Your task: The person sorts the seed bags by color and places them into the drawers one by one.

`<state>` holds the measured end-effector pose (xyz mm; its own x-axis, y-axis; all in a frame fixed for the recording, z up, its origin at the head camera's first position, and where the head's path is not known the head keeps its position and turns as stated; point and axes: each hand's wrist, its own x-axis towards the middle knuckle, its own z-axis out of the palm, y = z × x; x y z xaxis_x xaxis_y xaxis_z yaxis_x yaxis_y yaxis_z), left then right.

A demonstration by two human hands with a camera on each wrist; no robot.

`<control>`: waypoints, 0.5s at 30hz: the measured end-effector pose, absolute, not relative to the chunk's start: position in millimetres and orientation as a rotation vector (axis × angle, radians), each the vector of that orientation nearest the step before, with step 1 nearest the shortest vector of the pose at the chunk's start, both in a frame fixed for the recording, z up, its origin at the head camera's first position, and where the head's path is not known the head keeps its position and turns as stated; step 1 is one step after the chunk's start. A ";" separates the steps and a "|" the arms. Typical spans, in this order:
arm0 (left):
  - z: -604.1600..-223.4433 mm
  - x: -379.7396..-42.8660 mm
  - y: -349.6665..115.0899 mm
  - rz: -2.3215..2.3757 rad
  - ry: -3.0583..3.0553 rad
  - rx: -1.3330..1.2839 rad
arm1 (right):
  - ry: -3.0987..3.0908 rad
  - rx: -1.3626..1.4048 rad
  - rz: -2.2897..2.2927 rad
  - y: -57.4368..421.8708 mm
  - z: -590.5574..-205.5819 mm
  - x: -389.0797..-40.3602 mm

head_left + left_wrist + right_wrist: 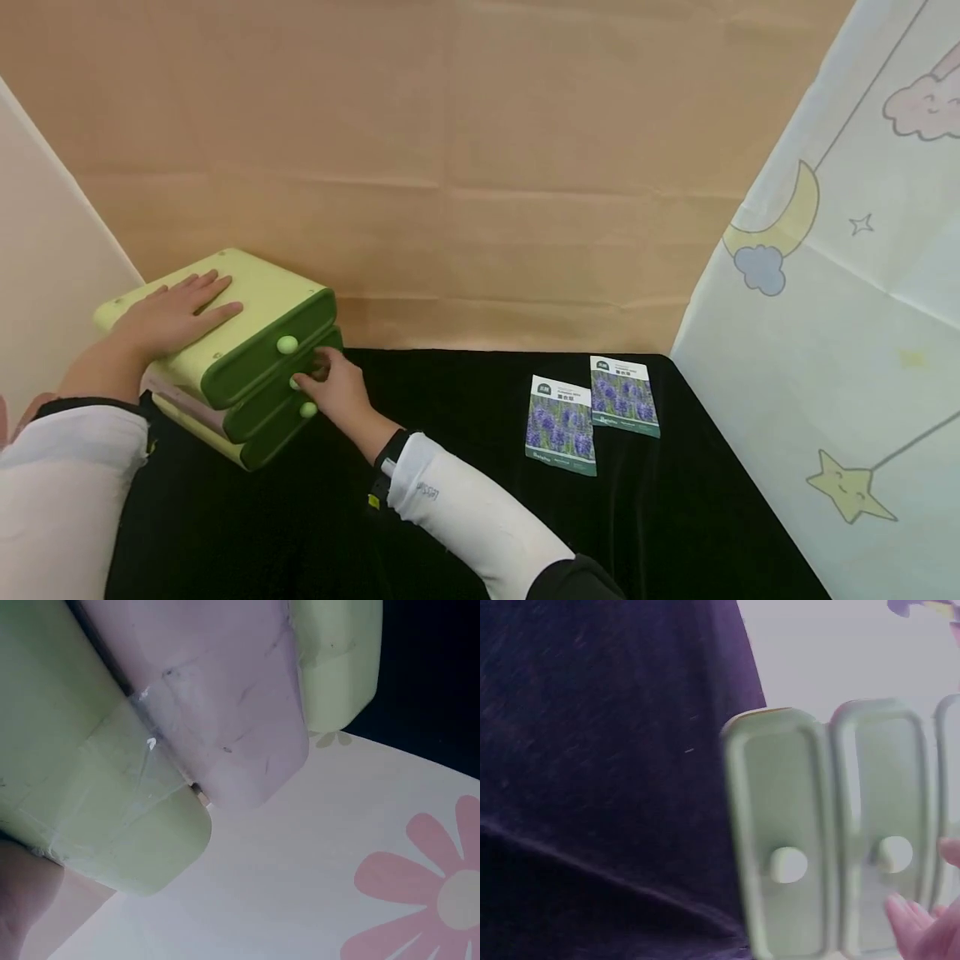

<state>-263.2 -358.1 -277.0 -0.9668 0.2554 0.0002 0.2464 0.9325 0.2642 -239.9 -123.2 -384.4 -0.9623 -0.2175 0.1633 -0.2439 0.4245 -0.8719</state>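
A small three-tier drawer box (262, 279) with a pale green top and dark green fronts stands at the left of the table. My left hand (172, 312) lies on its top, palm down with fingers spread. Close to the middle drawer's front is my right hand (341, 392), its thumb overlapping the middle knob (293, 382) in the head view. The right wrist view shows that round middle knob (895, 855) uncovered, with the fingertips (904, 911) beside it and a gap between thumb and fingers. The tiers' sides, green and pinkish (217, 697), fill the left wrist view.
Two seed packets with purple-flower pictures, a nearer one (561, 425) and a farther one (624, 396), lie at the right on the black tablecloth (450, 400). Brown paper (480, 167) forms the back wall. A patterned white panel (847, 333) borders the right side.
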 end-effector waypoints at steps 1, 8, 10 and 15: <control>-277.2 -262.2 -358.3 0.410 3.054 0.391 | -2.570 0.419 1.692 -122.9 -381.7 -239.3; -274.8 -258.9 -358.3 0.381 3.067 0.362 | -2.357 0.600 1.763 -130.8 -355.5 -236.8; -275.2 -259.2 -356.1 0.385 3.062 0.353 | -2.395 0.615 1.701 -134.0 -350.3 -237.2; -278.8 -260.9 -352.5 0.399 3.064 0.340 | -2.460 0.517 1.637 -137.2 -347.6 -241.0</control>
<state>-260.9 -352.5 -278.8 -0.9755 0.2200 -0.0045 0.2115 0.9431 0.2566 -241.0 -137.2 -347.6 -0.9308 -0.2042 0.3031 -0.3585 0.3482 -0.8662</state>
